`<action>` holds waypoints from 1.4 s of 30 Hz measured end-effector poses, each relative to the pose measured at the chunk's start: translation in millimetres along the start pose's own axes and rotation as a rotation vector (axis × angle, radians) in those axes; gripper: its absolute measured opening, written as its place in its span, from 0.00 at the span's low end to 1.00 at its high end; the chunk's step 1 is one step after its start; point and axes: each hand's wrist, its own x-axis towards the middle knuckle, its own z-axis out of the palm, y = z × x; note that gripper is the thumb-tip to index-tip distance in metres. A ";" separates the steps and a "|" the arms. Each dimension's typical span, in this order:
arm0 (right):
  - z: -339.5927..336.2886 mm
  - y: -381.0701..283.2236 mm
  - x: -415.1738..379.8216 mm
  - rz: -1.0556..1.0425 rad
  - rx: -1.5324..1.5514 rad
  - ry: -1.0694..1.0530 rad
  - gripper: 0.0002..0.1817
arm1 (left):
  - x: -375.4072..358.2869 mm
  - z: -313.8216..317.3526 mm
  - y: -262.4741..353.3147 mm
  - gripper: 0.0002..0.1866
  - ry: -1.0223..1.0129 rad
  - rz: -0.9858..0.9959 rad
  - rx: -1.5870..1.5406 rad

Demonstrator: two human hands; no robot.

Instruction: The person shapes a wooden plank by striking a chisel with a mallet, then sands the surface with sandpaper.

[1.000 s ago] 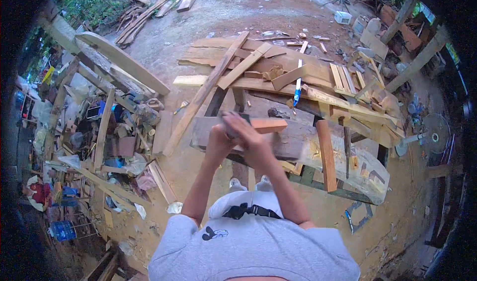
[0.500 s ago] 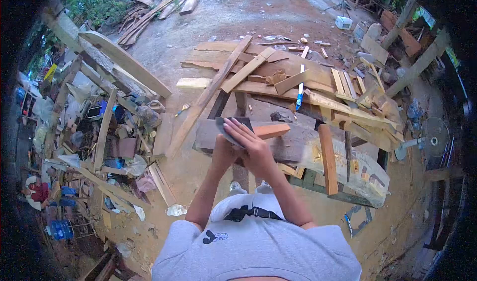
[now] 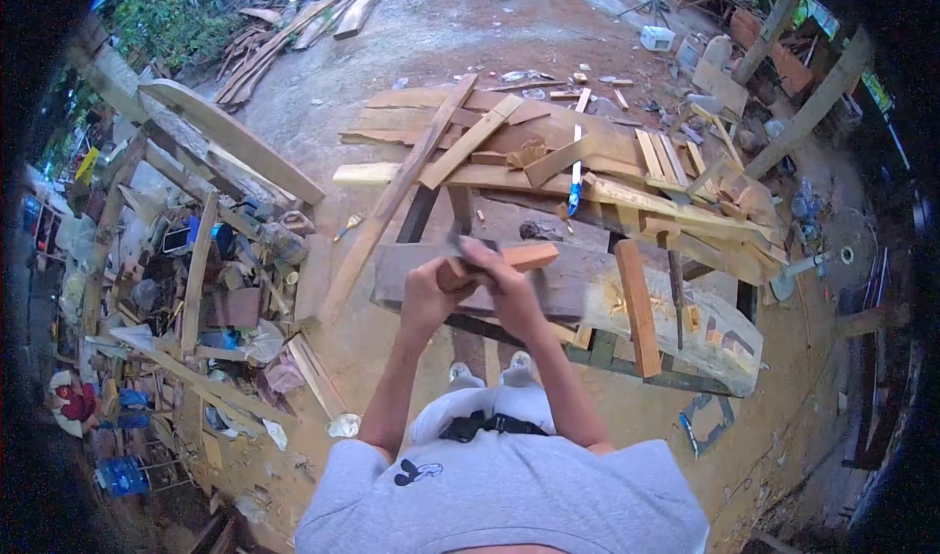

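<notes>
Over the near bench, my left hand (image 3: 427,300) is closed around the left end of a short reddish-brown wooden block (image 3: 531,257). The block's other end sticks out to the right past my right hand (image 3: 511,295). My right hand lies over the block, its fingers bent round a dark grey sheet of sandpaper (image 3: 480,247), which is blurred and partly covered by the fingers. Below both hands is the weathered grey bench plank (image 3: 411,265). Another reddish wooden piece (image 3: 638,309) lies across the bench to the right.
Behind the bench, long boards (image 3: 421,114) and slats lie stacked, with a blue-handled tool (image 3: 575,192) among them. A paintbrush (image 3: 347,227) rests at the left. Cluttered shelving (image 3: 201,260) stands further left; a round metal fan-like disc (image 3: 847,255) is at the right. A person (image 3: 73,402) appears far left.
My right hand has turned from lying flat with fingers stretched out to bent round the sandpaper. The sheet shows less now, and more of the block between my hands is visible.
</notes>
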 end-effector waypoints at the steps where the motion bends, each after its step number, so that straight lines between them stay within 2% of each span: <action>1: -5.9 34.3 -17.7 0.146 0.004 0.070 0.23 | -1.9 1.3 -1.8 0.13 0.051 0.051 -0.009; 2: -11.1 53.5 -24.6 0.292 0.010 0.139 0.22 | -1.5 -0.4 -2.4 0.13 0.064 0.059 -0.007; 5: -17.2 56.6 -23.6 0.318 -0.061 0.097 0.22 | -3.2 -1.2 5.9 0.13 0.079 0.044 0.039; 6: -9.4 37.8 -16.0 0.323 -0.060 0.098 0.22 | -0.9 -2.1 2.1 0.13 0.075 0.041 0.040; 8: 7.7 -13.8 7.8 -0.048 -0.015 -0.002 0.26 | 6.7 -1.5 -14.0 0.12 0.038 0.038 0.195; 9: 7.2 -13.1 5.4 -0.035 -0.016 -0.004 0.26 | 7.4 -3.7 -21.6 0.13 0.051 0.156 0.027; 11: 10.4 -8.6 6.1 -0.011 -0.059 0.019 0.20 | 2.8 -2.4 -21.0 0.13 0.039 0.099 -0.007; 12: 6.2 14.3 -1.8 -0.019 -0.058 0.022 0.20 | 4.2 -4.2 -17.0 0.14 0.041 0.055 -0.040; 13: -2.5 52.5 -18.2 0.121 -0.043 0.099 0.22 | 1.8 -0.9 -28.7 0.14 0.075 0.028 -0.001; 14: -9.6 54.6 -17.1 0.264 -0.029 0.172 0.24 | 0.0 -1.3 -23.1 0.14 0.080 0.028 0.000; 16: -3.3 55.9 -19.1 0.278 0.065 0.122 0.25 | -3.0 2.4 -8.9 0.14 0.084 0.036 0.103; 18: 2.4 8.0 -3.5 0.309 0.159 0.073 0.26 | 2.3 2.5 -22.2 0.13 0.053 0.068 0.057; 20: 8.8 -48.8 16.8 -0.091 -0.141 0.033 0.27 | 3.5 4.3 -21.7 0.13 0.017 0.084 0.016; 21: 11.0 -26.1 8.6 -0.089 -0.137 0.009 0.26 | 3.0 0.5 -10.8 0.12 0.016 0.055 -0.032; 22: 13.2 11.1 -1.7 -0.111 -0.164 0.079 0.25 | 2.7 -2.7 -6.2 0.12 0.014 0.022 -0.078; 23: 2.8 14.7 -9.0 0.051 -0.183 0.116 0.22 | 2.3 -1.5 -12.8 0.12 0.035 -0.027 -0.034; 25: -5.9 75.0 -33.3 0.248 -0.108 0.284 0.21 | -0.6 -2.1 -19.5 0.12 0.043 -0.030 0.061; 26: -5.7 75.2 -30.7 0.266 -0.106 0.278 0.21 | 0.0 -0.7 -20.2 0.12 0.056 0.007 0.154; 28: 0.8 50.1 -15.5 0.153 -0.204 0.096 0.21 | 0.5 -3.1 -4.6 0.12 0.041 -0.019 0.119; 30: 19.2 -21.4 13.7 -0.142 -0.197 0.081 0.21 | -0.7 1.6 -1.0 0.12 0.032 -0.035 0.082; 33: 13.8 -0.2 -0.5 -0.021 -0.140 0.093 0.25 | -6.2 -1.3 -10.8 0.12 0.017 -0.144 -0.107; 35: -1.1 64.2 -32.0 0.373 0.226 0.215 0.23 | -10.5 -0.9 -16.5 0.14 0.043 -0.120 -0.046; 36: -7.3 83.1 -37.5 0.372 0.225 0.211 0.23 | -12.7 -0.4 -18.2 0.15 0.070 -0.102 0.013; 38: -16.0 104.3 -46.7 0.316 -0.218 0.207 0.22 | -14.5 0.3 -19.2 0.16 0.074 -0.118 0.062; 39: -13.1 78.0 -31.3 0.407 -0.064 0.113 0.24 | -12.7 0.8 -19.1 0.17 0.086 -0.116 0.047; 41: 20.9 24.9 -5.0 0.049 0.002 0.079 0.28 | -6.0 3.8 -29.0 0.17 0.096 -0.104 0.020; 42: 29.1 -7.6 4.7 -0.093 -0.056 0.069 0.32 | -7.8 7.1 -53.6 0.16 0.134 -0.072 -0.248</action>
